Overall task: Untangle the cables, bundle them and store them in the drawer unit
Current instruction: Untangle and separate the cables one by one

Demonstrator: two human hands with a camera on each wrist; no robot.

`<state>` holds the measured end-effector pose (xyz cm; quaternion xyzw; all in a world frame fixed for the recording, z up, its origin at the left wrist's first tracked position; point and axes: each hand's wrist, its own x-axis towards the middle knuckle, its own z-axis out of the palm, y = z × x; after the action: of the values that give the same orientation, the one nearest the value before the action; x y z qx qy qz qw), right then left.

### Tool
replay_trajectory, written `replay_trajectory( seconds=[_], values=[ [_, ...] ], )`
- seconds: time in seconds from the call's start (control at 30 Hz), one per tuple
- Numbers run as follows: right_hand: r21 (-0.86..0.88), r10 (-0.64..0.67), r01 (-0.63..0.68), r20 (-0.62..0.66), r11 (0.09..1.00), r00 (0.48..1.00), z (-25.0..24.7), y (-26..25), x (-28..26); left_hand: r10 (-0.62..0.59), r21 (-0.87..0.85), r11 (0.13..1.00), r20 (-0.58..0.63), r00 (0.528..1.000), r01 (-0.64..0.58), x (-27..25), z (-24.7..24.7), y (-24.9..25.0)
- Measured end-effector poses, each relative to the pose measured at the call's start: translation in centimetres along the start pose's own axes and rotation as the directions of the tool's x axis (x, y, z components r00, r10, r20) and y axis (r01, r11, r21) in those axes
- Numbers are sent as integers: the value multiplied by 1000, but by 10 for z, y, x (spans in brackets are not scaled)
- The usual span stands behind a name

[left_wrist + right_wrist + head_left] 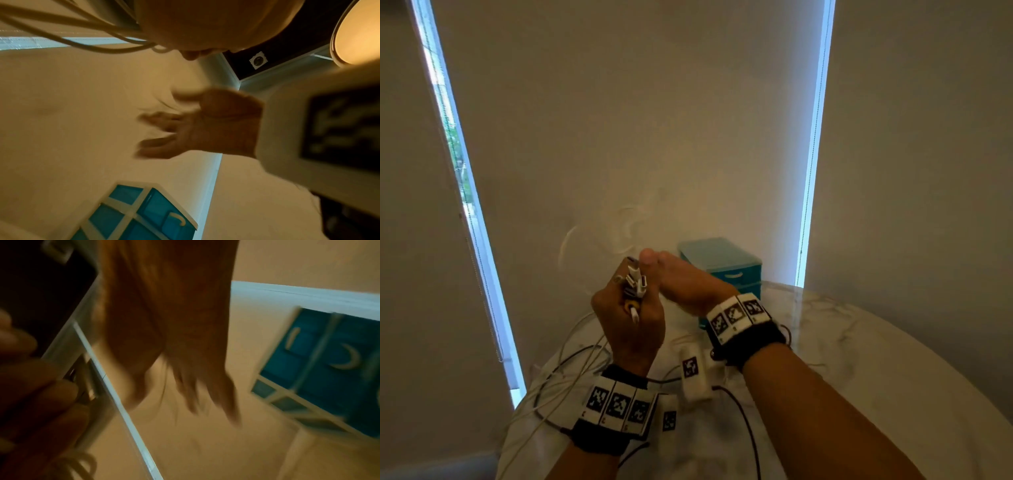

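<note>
So the left hand (628,322) is fisted round a bunch of cable plugs (635,279), with the cables (558,380) trailing loose over the table (876,359). The right hand (685,279) sits just beside, fingers straight, gripping nothing. Ends gathered I'd say, but coiling and stowing are still to do. Behind, the teal drawer unit (726,265) looks closed, so no idea what's inside.

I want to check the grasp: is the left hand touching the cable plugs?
Touching. The head view shows the left hand with its fingers curled round the cable plugs.
</note>
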<state>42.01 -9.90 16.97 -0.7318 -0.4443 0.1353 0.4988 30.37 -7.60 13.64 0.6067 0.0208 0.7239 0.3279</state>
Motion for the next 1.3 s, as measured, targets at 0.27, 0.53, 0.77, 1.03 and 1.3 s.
replay_trajectory(
  seconds=[0.27, 0.53, 0.77, 1.03, 1.3],
  values=[
    [83, 135, -125, -123, 989, 983, -49, 75, -39, -448, 275, 867, 62, 892, 417, 18, -12, -51],
    [-494, 181, -8, 304, 870, 935, -50, 105, -83, -688, 397, 720, 297, 662, 570, -1, -5, -64],
    [-4, 6, -7, -198, 1000, 980, -83, 112, -92, -667, 440, 740, 380, 641, 509, -7, -3, -67],
    [326, 41, 115, -435, 938, 900, -88, 133, -117, -602, 527, 797, 663, 445, 294, -23, 8, -59],
    [400, -48, 249, -449, 882, 892, -83, 117, -125, -582, 545, 813, 777, 239, 204, -27, 8, -59]
  ],
)
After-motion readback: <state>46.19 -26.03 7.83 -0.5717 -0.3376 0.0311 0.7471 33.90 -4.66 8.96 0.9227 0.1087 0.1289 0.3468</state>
